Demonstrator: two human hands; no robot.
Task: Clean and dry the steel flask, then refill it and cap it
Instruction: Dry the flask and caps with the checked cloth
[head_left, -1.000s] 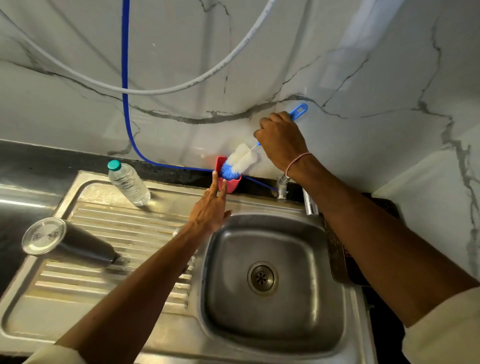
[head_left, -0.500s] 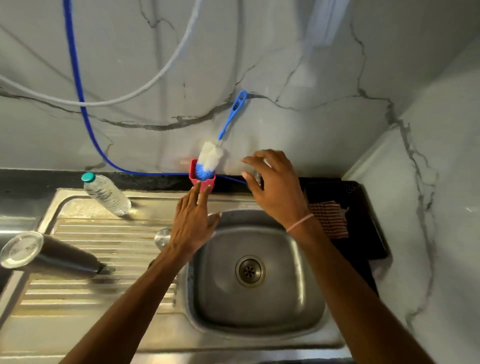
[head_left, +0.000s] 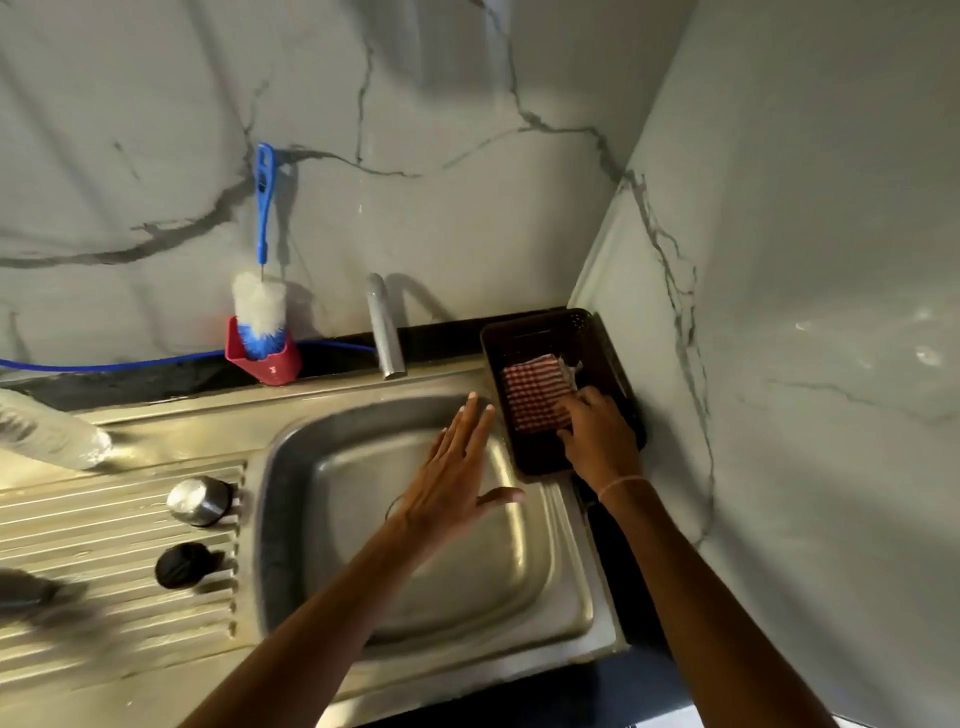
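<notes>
1. The flask (head_left: 23, 590) lies on the draining board at the sink's (head_left: 467, 670) left edge. It is a dark blur, cut off by the frame; half a second ago it showed whole.
2. A steel cap (head_left: 197, 500) and a black stopper (head_left: 182, 564) sit beside the basin.
3. The left hand (head_left: 457, 483), earlier by the red cup (head_left: 270, 361), hovers over the basin, fingers straight and together.
4. The right hand (head_left: 597, 441) has moved from the tap (head_left: 384, 332) into the dark tray (head_left: 524, 462). Its fingers are on the checked cloth (head_left: 530, 395); whether they grip it cannot be told.
</notes>
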